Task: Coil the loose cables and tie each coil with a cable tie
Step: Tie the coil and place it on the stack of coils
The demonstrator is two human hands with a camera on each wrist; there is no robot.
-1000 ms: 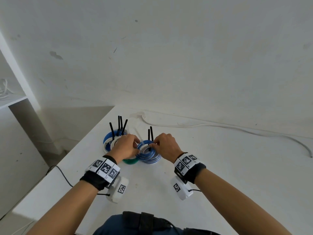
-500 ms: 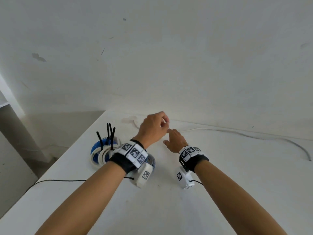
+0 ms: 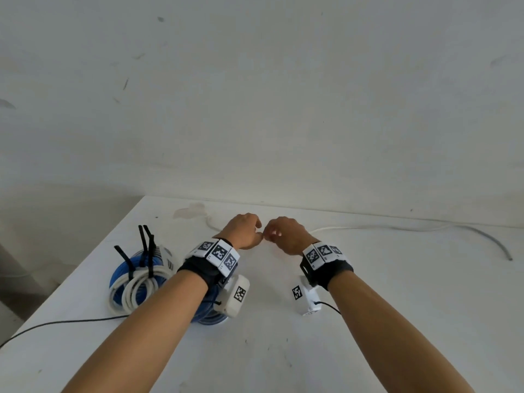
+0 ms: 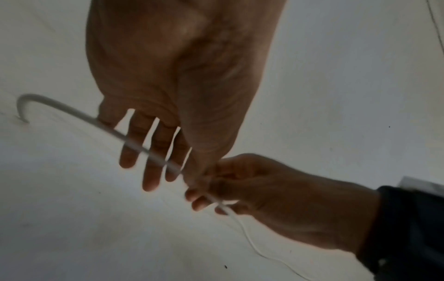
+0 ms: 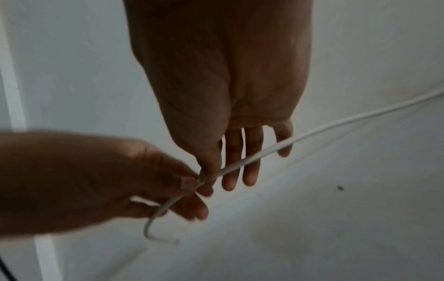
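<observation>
A loose white cable (image 3: 368, 228) lies along the far side of the white table (image 3: 397, 321), and its hooked end (image 4: 22, 106) lifts off the surface. My left hand (image 3: 251, 234) and right hand (image 3: 273, 234) meet over it near that end. In the wrist views the left hand (image 5: 182, 185) pinches the cable (image 5: 336, 123) with thumb and forefinger. Right beside it, the right hand (image 4: 211, 197) curls its fingers round the cable (image 4: 72, 112). Several finished blue and white coils (image 3: 136, 279), bound with black cable ties (image 3: 147, 245), sit at the left.
A thin black wire (image 3: 56, 324) crosses the near left of the table, by its left edge. The white wall (image 3: 255, 109) rises straight behind the far edge. The cable's grey far end (image 3: 499, 248) trails off at the right.
Both hands left the blue-and-white coil and reached to the far middle of the table. They now hold the loose white cable near its end, lifted slightly.
</observation>
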